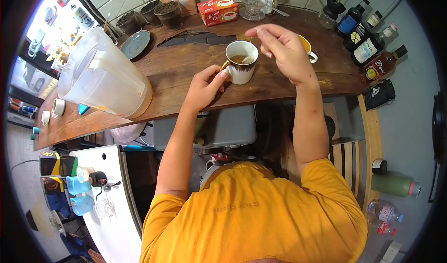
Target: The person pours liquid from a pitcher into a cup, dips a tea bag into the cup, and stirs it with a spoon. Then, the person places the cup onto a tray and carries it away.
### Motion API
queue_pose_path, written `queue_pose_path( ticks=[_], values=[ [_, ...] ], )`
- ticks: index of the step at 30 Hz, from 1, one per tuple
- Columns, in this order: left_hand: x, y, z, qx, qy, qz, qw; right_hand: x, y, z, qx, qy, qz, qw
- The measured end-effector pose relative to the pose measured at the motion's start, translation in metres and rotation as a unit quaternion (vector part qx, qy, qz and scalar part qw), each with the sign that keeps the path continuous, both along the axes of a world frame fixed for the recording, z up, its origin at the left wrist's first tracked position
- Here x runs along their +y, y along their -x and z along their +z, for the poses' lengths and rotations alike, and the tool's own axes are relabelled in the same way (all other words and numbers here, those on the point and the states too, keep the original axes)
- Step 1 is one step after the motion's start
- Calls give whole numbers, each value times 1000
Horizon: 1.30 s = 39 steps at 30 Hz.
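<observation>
A white mug (242, 73) with a gold handle and brown-gold rim pattern stands on the wooden counter, with brownish liquid and a tea bag (248, 58) at its surface. My left hand (203, 89) is closed on the mug's handle. Above and right of the mug, my right hand (284, 48) pinches the thin string that runs down to the tea bag. Behind my right hand a yellow cup (306, 44) with a white handle is partly hidden. The red tea box (218, 12) lies behind the mug.
A large translucent pitcher (111, 83) stands on the left of the counter (172, 83), near a blue-grey plate (135, 45). Soil-filled cups (168, 16) are along the wall. Glass dishes (253, 6) stand at the back, and several bottles (370, 48) at the right.
</observation>
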State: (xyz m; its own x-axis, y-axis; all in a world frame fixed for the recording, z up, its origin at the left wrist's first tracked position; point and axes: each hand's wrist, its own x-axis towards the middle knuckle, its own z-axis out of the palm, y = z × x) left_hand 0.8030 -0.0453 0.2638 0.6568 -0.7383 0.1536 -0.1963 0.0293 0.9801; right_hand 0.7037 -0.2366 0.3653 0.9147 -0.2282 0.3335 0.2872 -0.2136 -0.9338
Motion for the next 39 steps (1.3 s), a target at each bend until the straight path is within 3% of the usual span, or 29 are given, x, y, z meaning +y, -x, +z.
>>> queue_pose_path(
  ticks=[3,9,11,16,23,25,36,39],
  values=[
    [-1,-5,-12,-9,5,2,1000,8,3,13,-99,-64,4,993],
    [-2,-5,-14,19,3,5,1000,3,-3,-9,-14,-31,-19,999],
    [-1,-4,-12,15,-5,2,1000,4,-2,-5,-2,28,19,999],
    [-2,-8,-18,5,5,-2,1000,-1,0,10,-48,9,30,998],
    [-5,-5,-20,9,15,12,1000,7,-21,-31,-50,45,-22,997],
    [-6,-5,-19,5,16,16,1000,9,-18,-15,-85,21,-13,996],
    [-6,-4,-16,-5,-1,20,1000,5,-14,-18,-56,107,-19,992],
    [-6,-6,-17,-3,-3,18,1000,5,-12,-7,-126,63,-26,990]
  ],
)
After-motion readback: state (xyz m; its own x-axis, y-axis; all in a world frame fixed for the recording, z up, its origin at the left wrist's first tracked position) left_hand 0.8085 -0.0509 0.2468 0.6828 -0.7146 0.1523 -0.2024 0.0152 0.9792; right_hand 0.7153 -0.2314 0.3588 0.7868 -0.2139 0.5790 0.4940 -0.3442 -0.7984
